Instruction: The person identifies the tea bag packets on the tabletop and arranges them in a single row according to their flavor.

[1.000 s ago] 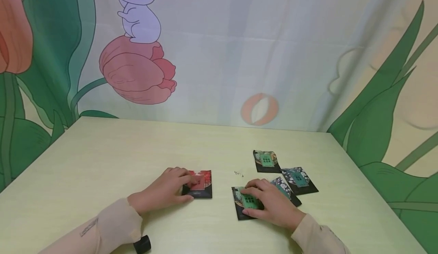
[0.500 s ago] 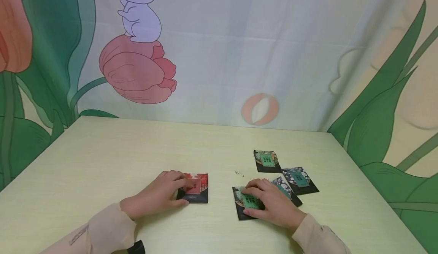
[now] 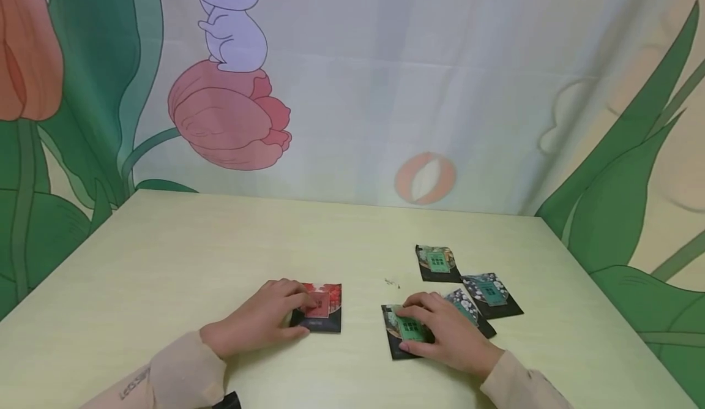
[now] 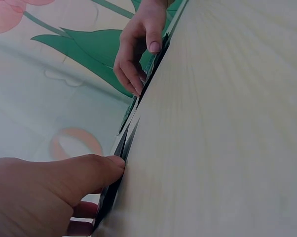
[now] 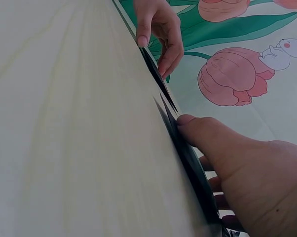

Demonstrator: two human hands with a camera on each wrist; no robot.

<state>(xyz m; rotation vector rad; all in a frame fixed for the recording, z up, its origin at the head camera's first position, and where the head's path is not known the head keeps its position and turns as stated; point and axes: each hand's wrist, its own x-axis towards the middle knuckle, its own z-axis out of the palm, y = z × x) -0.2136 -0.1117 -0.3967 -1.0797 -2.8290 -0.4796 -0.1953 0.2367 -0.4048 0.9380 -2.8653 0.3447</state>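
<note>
My left hand rests on a flat black sachet with a red picture, its fingers over the left side and its thumb at the near edge. To the right, my right hand lies over a black sachet with a green label, its fingertips on top and thumb near the lower edge. A blue flowered sachet is partly hidden behind that hand. In the left wrist view, the left thumb touches a dark sachet edge; in the right wrist view, the right thumb does likewise.
Beyond the right hand lie another green-labelled sachet and a second blue flowered sachet. A small dark mark shows on the pale table. A printed curtain hangs behind the table's far edge.
My left hand has slid the red sachet a little left and toward me, widening its gap from the green-labelled one. The right hand stays in place. The head view has shifted slightly.
</note>
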